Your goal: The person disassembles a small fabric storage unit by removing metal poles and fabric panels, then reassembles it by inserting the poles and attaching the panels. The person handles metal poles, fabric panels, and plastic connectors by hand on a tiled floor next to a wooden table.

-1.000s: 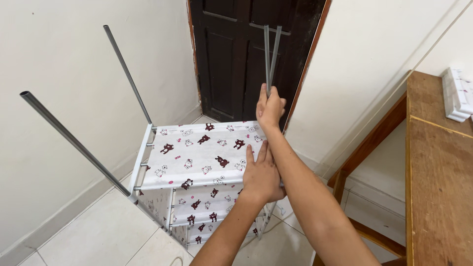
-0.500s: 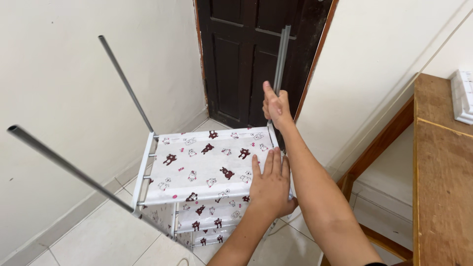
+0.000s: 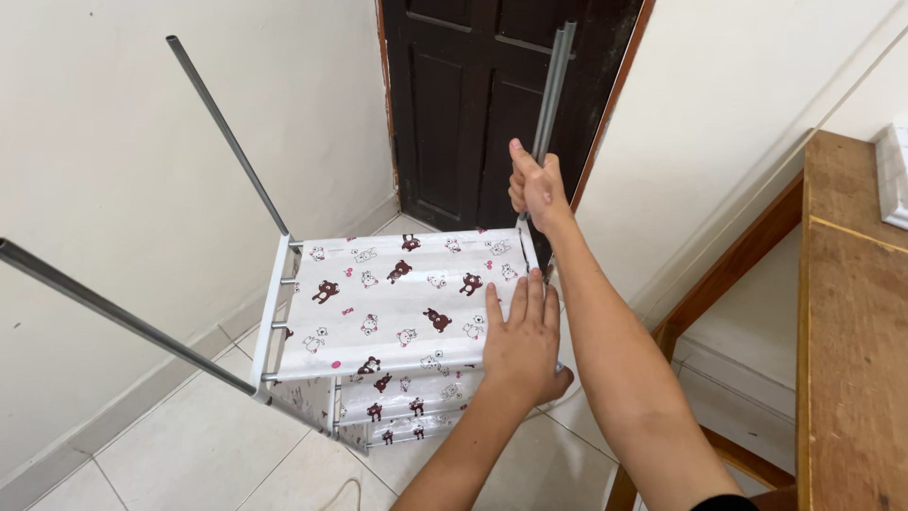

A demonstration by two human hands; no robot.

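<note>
A small rack with white fabric shelves (image 3: 397, 303) printed with brown bears stands on the tiled floor. My right hand (image 3: 535, 186) is shut around two grey metal rods (image 3: 553, 85) that rise side by side at the rack's far right corner. My left hand (image 3: 522, 343) lies flat, palm down, on the top shelf at its near right edge, with the thumb over the side. Two more grey rods stick up and lean outward from the left corners: the far one (image 3: 227, 132) and the near one (image 3: 123, 317).
A dark wooden door (image 3: 473, 104) stands behind the rack. A white wall (image 3: 113, 170) runs along the left. A wooden table (image 3: 851, 322) with a white object (image 3: 894, 175) on it is at the right. A thin cord (image 3: 345, 494) lies on the floor tiles.
My left hand has slid along the top shelf toward its near right edge. The two rods in my right hand have come closer together and stand straighter.
</note>
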